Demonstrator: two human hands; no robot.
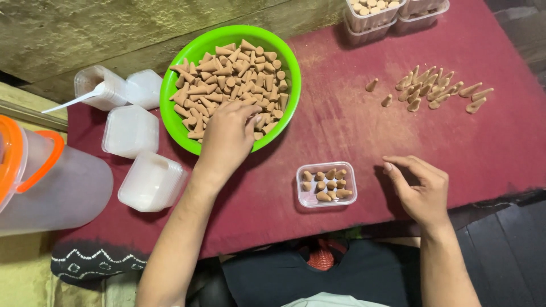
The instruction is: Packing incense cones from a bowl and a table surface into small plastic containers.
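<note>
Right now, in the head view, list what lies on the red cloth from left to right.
Orange-handled plastic jug → stack of empty white tubs → green bowl of brown cones, with the left hand reaching in → small clear tray of cones → right hand → loose cones.

One head-worn view, looking steeply down from close above the green bowl (230, 88); the person's lap lies below it, the wall beyond.

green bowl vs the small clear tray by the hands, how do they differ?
The green bowl is round and opaque; the clear tray is rectangular and see-through. The bowl is heaped with cones, the tray holds a few. The left hand reaches into the bowl; neither hand touches the tray. Both hold brown cones.
</note>
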